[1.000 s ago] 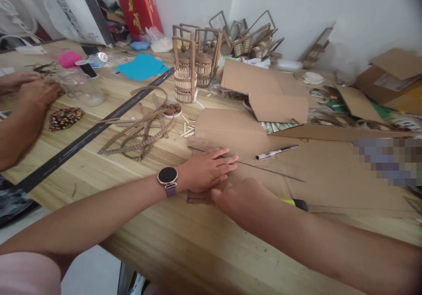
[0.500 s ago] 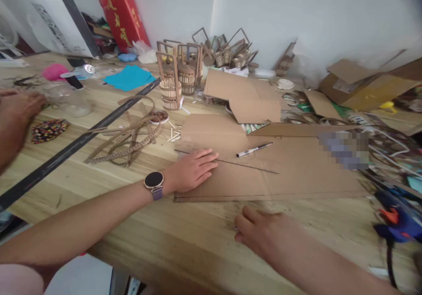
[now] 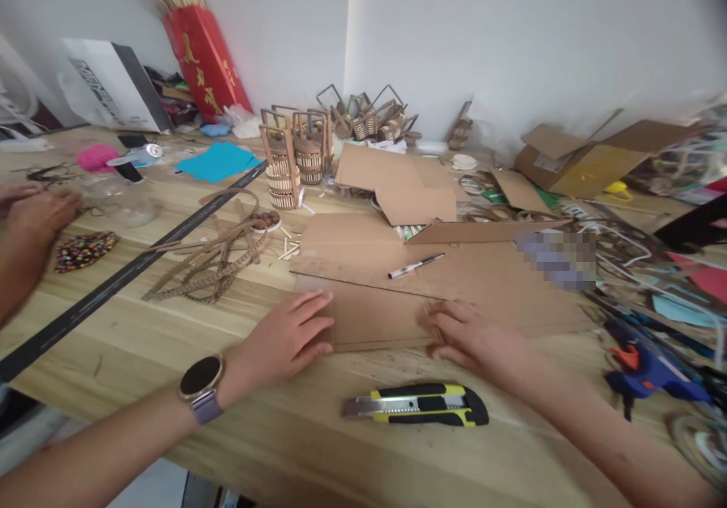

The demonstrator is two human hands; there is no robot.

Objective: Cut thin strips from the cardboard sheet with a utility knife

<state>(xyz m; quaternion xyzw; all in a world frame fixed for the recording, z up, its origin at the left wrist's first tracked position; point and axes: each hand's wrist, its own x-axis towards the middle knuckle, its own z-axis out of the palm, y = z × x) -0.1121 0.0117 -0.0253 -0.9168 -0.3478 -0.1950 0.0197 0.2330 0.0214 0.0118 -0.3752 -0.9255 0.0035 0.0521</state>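
Note:
A small cut piece of brown cardboard [image 3: 378,319] lies flat on the wooden table [image 3: 273,432], in front of a larger cardboard sheet [image 3: 494,281]. My left hand [image 3: 281,338] rests on its left edge with fingers stretched flat, a watch on the wrist. My right hand [image 3: 474,338] presses its right edge, fingers spread. A yellow and black utility knife [image 3: 414,404] lies on the table just in front of both hands, touched by neither.
A pen [image 3: 414,266] lies on the large sheet. A long black ruler [image 3: 125,277] runs diagonally at the left, beside wooden strips [image 3: 210,266]. Small wooden baskets [image 3: 295,156], open boxes [image 3: 573,163] and a blue glue gun [image 3: 653,368] surround the area. Another person's hands [image 3: 34,220] are at the far left.
My right hand let go of the utility knife, which now lies on the table, and moved onto the cardboard's right edge. My left hand slid back to the left edge.

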